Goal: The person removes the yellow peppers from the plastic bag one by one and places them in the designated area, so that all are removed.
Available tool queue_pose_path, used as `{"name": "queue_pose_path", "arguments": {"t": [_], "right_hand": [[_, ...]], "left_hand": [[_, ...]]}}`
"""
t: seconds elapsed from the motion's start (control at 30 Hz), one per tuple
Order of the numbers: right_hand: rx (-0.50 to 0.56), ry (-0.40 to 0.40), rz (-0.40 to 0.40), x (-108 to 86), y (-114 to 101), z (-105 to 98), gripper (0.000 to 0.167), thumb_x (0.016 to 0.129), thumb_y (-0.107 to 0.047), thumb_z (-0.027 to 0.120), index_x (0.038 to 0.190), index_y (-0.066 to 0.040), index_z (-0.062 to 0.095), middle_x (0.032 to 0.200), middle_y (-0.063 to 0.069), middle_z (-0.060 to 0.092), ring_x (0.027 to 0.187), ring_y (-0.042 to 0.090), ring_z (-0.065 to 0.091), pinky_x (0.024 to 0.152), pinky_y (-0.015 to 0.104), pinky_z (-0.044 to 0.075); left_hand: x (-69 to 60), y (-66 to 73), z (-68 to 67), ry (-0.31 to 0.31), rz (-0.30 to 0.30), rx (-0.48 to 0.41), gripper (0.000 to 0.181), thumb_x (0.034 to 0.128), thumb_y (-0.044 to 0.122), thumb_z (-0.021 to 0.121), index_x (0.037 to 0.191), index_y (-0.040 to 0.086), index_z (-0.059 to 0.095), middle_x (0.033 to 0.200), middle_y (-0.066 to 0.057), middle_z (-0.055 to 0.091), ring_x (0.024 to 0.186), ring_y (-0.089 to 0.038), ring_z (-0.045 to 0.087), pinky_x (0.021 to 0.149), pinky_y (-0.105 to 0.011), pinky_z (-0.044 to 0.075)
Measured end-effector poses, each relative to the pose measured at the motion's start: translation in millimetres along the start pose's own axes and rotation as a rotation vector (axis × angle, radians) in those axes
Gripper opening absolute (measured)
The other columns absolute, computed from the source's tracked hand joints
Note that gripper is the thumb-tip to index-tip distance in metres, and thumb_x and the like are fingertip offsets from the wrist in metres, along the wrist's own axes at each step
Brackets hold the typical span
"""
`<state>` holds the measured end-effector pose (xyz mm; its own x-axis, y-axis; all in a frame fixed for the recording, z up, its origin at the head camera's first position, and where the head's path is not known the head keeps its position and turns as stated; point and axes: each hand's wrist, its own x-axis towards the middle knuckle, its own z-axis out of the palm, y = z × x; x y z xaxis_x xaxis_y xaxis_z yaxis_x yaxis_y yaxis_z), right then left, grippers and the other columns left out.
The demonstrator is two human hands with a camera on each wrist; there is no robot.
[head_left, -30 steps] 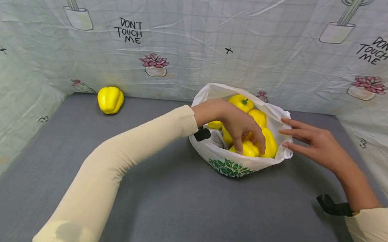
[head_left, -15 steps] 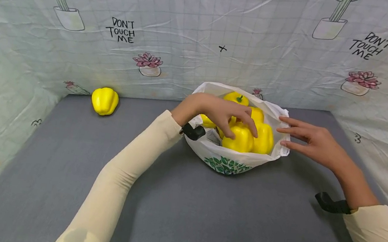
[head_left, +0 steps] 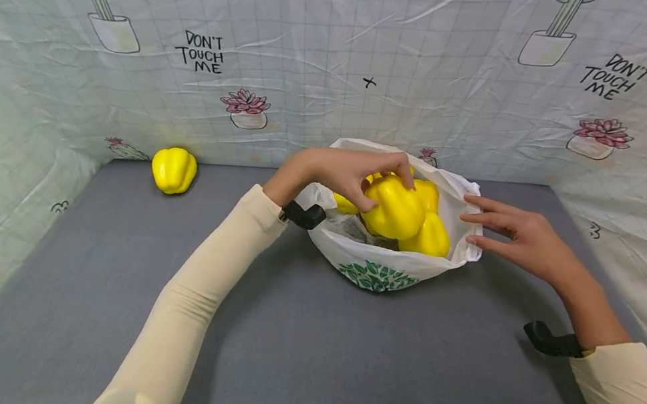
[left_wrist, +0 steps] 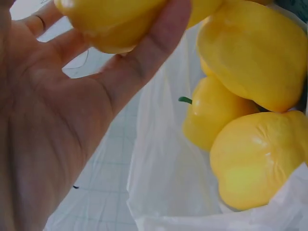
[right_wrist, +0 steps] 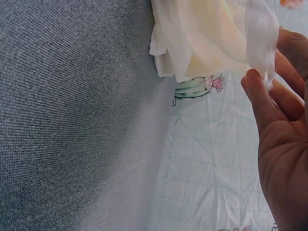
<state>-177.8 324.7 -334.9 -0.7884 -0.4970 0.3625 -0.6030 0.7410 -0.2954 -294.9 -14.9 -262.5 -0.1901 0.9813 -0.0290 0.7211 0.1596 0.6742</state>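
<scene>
Fingers [head_left: 402,163] of left hand [head_left: 342,169] grip one lobed yellow pepper [head_left: 393,210] over one white plastic bag [head_left: 342,250] holding ≥3 others [head_left: 427,236], right hand [head_left: 527,244] pinching its rim, lone pepper [head_left: 174,171] on grey surface [head_left: 387,371].

The cream-sleeved left arm [head_left: 194,287] is stretched forward, and the left hand [head_left: 344,167] is bent at the wrist [head_left: 290,174], thumb and fingers curved into a rounded grip. The right arm [head_left: 621,393], also cream-sleeved, is angled inward; by the right hand [head_left: 520,233], a pinch is made.
</scene>
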Motion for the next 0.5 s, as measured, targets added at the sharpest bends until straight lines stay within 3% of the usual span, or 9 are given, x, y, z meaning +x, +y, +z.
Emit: {"name": "queue_pose_path", "arguments": {"t": [0.13,0.23,0.37,0.5], "right_hand": [[-0.007,0.002,0.003,0.1,-0.5,-0.2,0.044,0.083,-0.013,0.084,0.125,-0.013,0.074,0.147,0.006,0.058,0.107,0.003,0.056,0.08,0.006,0.039],[-0.015,0.001,0.011,-0.5,-0.7,-0.5,0.043,0.083,-0.013,0.084,0.125,-0.014,0.074,0.147,0.005,0.057,0.106,0.004,0.056,0.08,0.006,0.039],[-0.016,0.004,0.013,-1.7,-0.4,-0.8,0.043,0.084,-0.013,0.084,0.125,-0.015,0.074,0.147,0.004,0.057,0.108,0.004,0.057,0.082,0.005,0.038],[-0.01,0.008,0.0,-2.4,0.0,-0.5,0.043,0.083,-0.012,0.084,0.126,-0.014,0.074,0.147,0.005,0.057,0.108,0.004,0.056,0.081,0.006,0.038]], "left_hand": [[-2.3,-3.9,-1.3,0.007,0.071,0.111,0.062,0.0818,0.015,0.054,0.143,0.012,0.054,0.148,-0.006,0.046,0.125,-0.015,0.046,0.097,-0.032,0.045],[-4.2,-5.3,-1.8,0.017,0.083,0.173,0.06,0.0855,0.014,0.051,0.145,0.018,0.059,0.154,-0.009,0.04,0.133,-0.016,0.041,0.103,-0.03,0.039],[-6.5,-4.8,-0.8,0.047,0.028,0.179,0.052,0.0924,0.013,0.055,0.143,0.02,0.06,0.155,-0.01,0.035,0.135,-0.02,0.038,0.103,-0.031,0.04],[-7.0,-2.9,1.6,0.089,0.0,0.182,0.045,0.0955,0.025,0.071,0.139,0.018,0.062,0.155,-0.01,0.036,0.139,-0.022,0.036,0.11,-0.031,0.036]]}}
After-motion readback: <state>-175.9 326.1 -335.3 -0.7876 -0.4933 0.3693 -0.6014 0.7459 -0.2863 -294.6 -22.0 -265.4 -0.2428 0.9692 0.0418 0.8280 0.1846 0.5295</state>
